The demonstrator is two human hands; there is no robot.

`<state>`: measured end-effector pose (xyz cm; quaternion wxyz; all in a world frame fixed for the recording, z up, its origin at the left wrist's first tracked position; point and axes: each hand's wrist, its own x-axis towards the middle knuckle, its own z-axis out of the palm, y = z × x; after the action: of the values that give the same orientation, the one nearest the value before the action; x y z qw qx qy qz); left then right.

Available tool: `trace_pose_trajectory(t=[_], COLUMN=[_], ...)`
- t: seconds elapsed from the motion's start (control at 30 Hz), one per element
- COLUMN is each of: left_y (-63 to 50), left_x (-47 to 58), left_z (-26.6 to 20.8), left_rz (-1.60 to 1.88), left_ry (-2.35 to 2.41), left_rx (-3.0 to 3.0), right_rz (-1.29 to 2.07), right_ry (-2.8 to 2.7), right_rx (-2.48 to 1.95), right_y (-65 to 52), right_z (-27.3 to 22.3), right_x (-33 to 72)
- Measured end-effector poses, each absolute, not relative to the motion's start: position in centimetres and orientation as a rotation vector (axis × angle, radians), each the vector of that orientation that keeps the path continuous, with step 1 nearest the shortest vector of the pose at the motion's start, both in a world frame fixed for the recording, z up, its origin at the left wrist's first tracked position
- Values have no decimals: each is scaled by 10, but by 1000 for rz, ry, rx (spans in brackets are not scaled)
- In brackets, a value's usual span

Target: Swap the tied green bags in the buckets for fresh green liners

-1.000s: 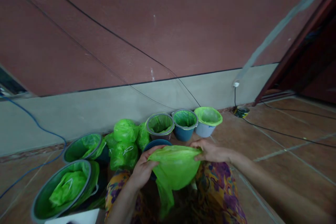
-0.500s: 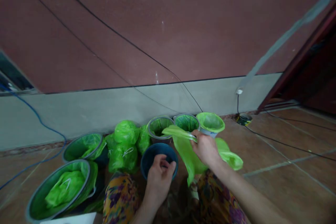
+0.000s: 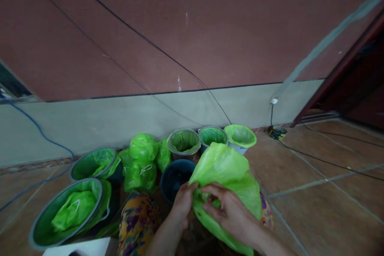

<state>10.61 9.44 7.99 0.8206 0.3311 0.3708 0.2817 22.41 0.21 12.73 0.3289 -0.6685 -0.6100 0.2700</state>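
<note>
A bright green plastic bag [image 3: 223, 166] is spread between my hands, above my knees. My left hand [image 3: 183, 202] pinches its left edge between thumb and fingers. My right hand [image 3: 226, 210] lies against the lower part of the bag with fingers curled, gripping the plastic near the left hand. Just beyond my left hand stands a dark blue bin [image 3: 177, 176] with no liner showing, partly covered by the bag and hand. Behind it, along the wall, are a grey-rimmed bin [image 3: 184, 142], a second lined bin [image 3: 212, 136] and a white lined bin [image 3: 240, 137].
Tied green bags [image 3: 141, 174] are piled left of the blue bin. Two larger lined bins, one near [image 3: 64, 214] and one farther back [image 3: 93, 163], stand at the left. A blue cable [image 3: 54, 140] and a black cable [image 3: 327, 165] cross the floor tiles. A white object [image 3: 87, 248] sits at bottom left.
My right hand has brought the green bag left and down toward me. My left hand has moved from over the blue bin onto the bag's edge, and the bag is now spread wider.
</note>
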Motion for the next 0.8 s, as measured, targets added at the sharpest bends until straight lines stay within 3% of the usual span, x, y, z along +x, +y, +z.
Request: trace_pose_trajectory(t=[0.13,0.4,0.53,0.67,0.8], left_y=[105,115,170,220,225], left_x=[98,94,63,17,-2], left_z=[83,93,82,66,42], left_rz=[671,753,987,929,738], left_ry=[869,845,1257,1593,1548], left_rx=[932,1619,1598,1643,1663], right_rz=[579,650,682,433,539], right_ry=[-1391,-1272,-1271,-1443,-1519], right_rx=[-1858,-1696,-1610,-1992,-2242], right_y=[12,58,77,81,107], right_z=[137,114,91,51,-1], right_x=[243,215,217,229,232])
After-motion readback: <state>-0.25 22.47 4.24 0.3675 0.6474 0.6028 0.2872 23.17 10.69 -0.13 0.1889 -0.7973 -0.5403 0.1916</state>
